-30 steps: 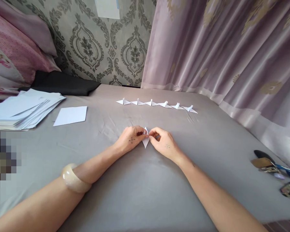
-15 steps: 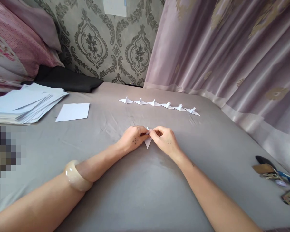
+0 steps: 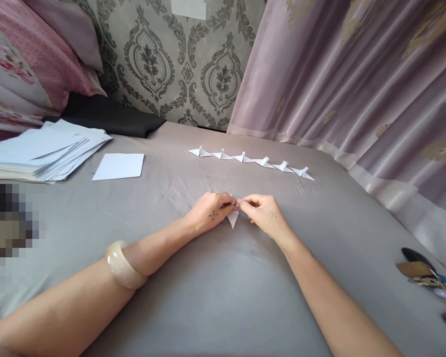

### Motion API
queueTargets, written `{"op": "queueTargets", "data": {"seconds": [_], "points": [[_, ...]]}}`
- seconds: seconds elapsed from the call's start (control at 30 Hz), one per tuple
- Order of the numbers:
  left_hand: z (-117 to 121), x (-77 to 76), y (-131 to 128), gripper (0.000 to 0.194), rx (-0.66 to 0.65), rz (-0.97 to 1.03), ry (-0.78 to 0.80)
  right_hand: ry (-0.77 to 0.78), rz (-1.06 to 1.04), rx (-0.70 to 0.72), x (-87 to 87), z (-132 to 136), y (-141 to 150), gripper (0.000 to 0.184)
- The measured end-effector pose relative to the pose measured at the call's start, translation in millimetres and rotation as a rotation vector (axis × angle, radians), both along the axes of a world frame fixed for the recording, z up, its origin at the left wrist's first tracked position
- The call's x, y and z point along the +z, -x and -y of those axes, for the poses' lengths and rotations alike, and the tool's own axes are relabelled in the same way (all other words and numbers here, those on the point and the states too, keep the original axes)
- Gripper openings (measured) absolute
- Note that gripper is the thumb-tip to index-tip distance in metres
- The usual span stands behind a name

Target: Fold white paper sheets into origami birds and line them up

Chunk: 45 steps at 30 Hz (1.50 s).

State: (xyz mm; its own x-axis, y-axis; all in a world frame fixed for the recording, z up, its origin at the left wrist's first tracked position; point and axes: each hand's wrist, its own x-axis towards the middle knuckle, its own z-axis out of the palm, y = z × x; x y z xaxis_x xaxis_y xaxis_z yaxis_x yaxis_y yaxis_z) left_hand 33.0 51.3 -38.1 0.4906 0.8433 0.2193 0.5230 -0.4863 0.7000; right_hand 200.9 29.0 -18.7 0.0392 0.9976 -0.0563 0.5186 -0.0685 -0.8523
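Note:
Between my two hands is a small folded piece of white paper [image 3: 233, 219], its pointed lower corner showing toward me. My left hand [image 3: 212, 212] pinches it from the left with thumb and forefinger. From the right, the closed fingertips of my right hand [image 3: 264, 213] meet its upper part. Fingers cover most of the folded paper, so its full shape is hidden. Beyond my hands, several folded white paper birds [image 3: 243, 157] stand in a row, their pointed wings close to one another.
A single white sheet [image 3: 119, 166] lies at the left, beside a loose stack of paper [image 3: 40, 153]. Behind the stack is a black cloth [image 3: 111, 116]. Keys and small items [image 3: 425, 277] lie at the far right. A curtain [image 3: 301, 74] hangs along the right side.
The whole view has shifted, so everything sits further right in the picture. My right fingertips have moved slightly on the folded paper, while my left hand keeps its pinch.

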Motion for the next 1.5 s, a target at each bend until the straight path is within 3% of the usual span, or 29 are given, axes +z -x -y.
{"op": "queueTargets", "data": {"seconds": [0.13,0.33,0.67,0.87,1.13,1.5], "points": [[0,0.4,0,0.016,0.007,0.006,0.003,0.149,-0.148,-0.024,-3.2,-4,-3,0.020],[-2,-1.6,-1,0.017,0.025,0.014,0.012,0.231,-0.327,-0.017,-9.1,-7,-6,0.020],[-2,0.0,0,0.019,-0.005,0.027,0.020,0.247,-0.299,-0.044,-7.2,-7,-6,0.009],[-3,1.4,0,0.019,0.002,0.006,0.046,0.409,-0.592,-0.086,-7.9,-9,-3,0.009],[-3,-3.9,0,0.020,-0.016,0.009,-0.004,0.384,-0.420,-0.095,-1.0,-7,-2,0.013],[-1,2.6,0,0.021,-0.060,0.007,0.018,0.463,-0.422,-0.138,0.6,-8,-1,0.017]]}}
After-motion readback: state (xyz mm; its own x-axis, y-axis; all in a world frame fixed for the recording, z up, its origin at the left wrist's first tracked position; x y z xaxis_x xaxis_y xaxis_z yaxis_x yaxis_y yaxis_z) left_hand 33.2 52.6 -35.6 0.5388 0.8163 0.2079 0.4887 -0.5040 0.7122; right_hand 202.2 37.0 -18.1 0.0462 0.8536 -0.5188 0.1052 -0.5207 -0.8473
